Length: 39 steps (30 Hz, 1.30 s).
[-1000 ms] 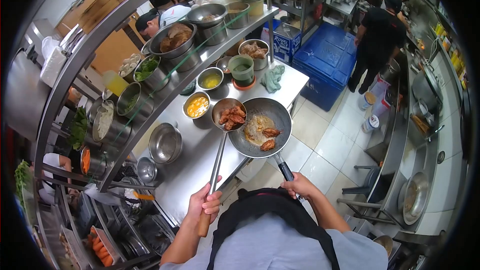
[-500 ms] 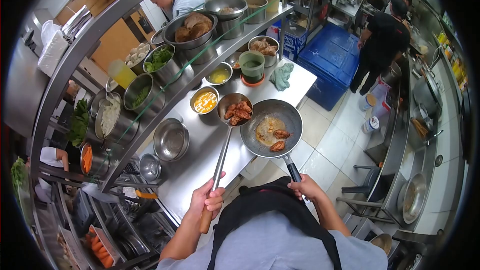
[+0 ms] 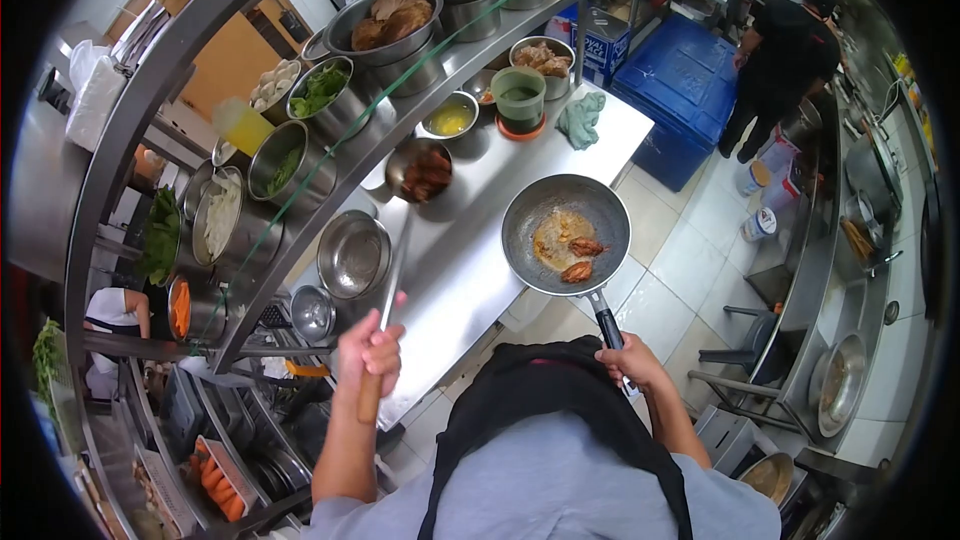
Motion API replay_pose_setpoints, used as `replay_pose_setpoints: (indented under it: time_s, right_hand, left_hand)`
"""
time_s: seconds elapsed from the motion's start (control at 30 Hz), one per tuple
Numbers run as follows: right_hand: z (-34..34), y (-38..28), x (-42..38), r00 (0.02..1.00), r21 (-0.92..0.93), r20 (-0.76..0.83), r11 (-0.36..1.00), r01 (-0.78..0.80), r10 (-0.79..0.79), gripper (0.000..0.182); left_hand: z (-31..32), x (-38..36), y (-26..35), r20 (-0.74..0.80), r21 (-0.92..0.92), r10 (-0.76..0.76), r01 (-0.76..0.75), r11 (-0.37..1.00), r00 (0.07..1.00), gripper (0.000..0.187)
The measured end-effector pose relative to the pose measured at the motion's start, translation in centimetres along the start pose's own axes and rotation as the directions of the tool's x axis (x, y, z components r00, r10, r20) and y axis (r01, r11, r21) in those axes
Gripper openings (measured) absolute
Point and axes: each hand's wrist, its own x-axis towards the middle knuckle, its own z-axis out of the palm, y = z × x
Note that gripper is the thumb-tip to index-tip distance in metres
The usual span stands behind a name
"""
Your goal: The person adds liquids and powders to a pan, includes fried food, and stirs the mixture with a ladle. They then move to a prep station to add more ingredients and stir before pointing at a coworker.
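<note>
My left hand [image 3: 370, 352] is closed round the wooden handle of a long ladle [image 3: 394, 275]. Reddish-brown meat pieces [image 3: 427, 176], blurred by motion, fill the ladle's bowl above the steel counter. My right hand [image 3: 628, 360] grips the black handle of a frying pan [image 3: 521, 220], held level just beyond the counter's edge. In the pan lie two browned meat pieces [image 3: 577, 271] and a patch of brown sauce [image 3: 553, 240]. A steel bowl of yellow liquid [image 3: 450, 120] stands beyond the ladle.
A metal shelf [image 3: 340, 165] with several food containers runs over the counter [image 3: 450, 310] at left. A green container [image 3: 520, 100] and a green cloth [image 3: 581, 121] sit at the counter's far end. Beyond are a blue chest [image 3: 680, 70] and a person in black [image 3: 790, 50].
The ladle and my left hand have swung left, away from the pan. The bowl of orange-yellow liquid is now hidden behind the ladle. The pan keeps its two meat pieces.
</note>
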Motion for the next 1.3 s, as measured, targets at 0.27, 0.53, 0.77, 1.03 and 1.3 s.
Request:
replay_pose_setpoints:
  time_s: [0.27, 0.53, 0.77, 1.03, 1.3]
  right_hand:
    - [0.4, -0.1, 0.5, 0.997, -0.014, -0.001, 0.997, 0.075, -0.075, 0.023]
    - [1.9, -0.4, 0.4, 0.995, -0.032, -0.009, 0.995, 0.097, -0.097, 0.018]
    - [1.2, -1.0, 1.4, 0.995, -0.023, 0.031, 0.995, 0.098, -0.098, 0.020]
    - [-2.1, -3.1, 2.4, 0.992, -0.099, 0.102, 0.992, 0.083, -0.073, 0.019]
    - [-4.8, -5.3, 4.1, 0.993, -0.154, 0.114, 0.987, 0.053, -0.035, 0.018]
  left_hand:
    - [-3.6, 8.3, 12.6, -0.291, 0.396, 0.267, -0.138, 0.908, 0.919, 0.023]
    - [-6.9, 14.8, 19.2, -0.419, 0.698, 0.300, 0.092, 0.710, 0.857, 0.017]
    - [-6.4, 16.6, 19.3, -0.333, 0.930, 0.498, 0.192, 0.315, 0.801, 0.011]
    - [-3.7, 16.3, 14.4, -0.117, 0.923, 0.695, 0.336, -0.186, 0.709, 0.014]
    - [-3.6, 15.5, 13.3, -0.118, 0.938, 0.758, 0.322, -0.126, 0.641, 0.015]
